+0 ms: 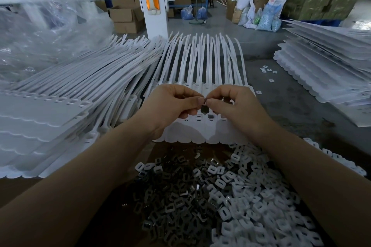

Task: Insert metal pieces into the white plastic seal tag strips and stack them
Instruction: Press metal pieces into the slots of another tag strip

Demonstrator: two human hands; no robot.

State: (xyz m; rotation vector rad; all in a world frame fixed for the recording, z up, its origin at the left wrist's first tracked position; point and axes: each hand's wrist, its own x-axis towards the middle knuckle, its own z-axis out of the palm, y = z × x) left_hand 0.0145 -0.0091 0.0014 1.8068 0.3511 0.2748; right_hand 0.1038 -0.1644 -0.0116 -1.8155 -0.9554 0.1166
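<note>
Two bare arms reach up from the bottom of the frame, and both hands meet in the middle. Left hand (170,104) and right hand (228,104) have curled fingers, and their thumbs and first fingers come together on one tiny piece (204,102). It is too small to tell if it is metal or plastic.

Right under the fingertips lies the white plastic sheet of joined seal tag strips (200,132), in the middle of the frame. I can see about six little square holes in a row on it. Two of them look dark and open, so I think they need a piece. The hands hide the rest. So this sheet looks only partly done.

Near the bottom middle is a pile of small dark metal pieces (176,202), too many to count. Beside it, at the lower right, is a pile of small white plastic square pieces (261,212), also too many to count.

On the left is one big stack of white strip sheets (50,118). On the right is another stack of white sheets (325,70). I cannot tell which stack is finished. About eight loose white squares (266,70) lie on the grey floor (291,106) between the middle sheet and the right stack. Lots of work looks left to do.
</note>
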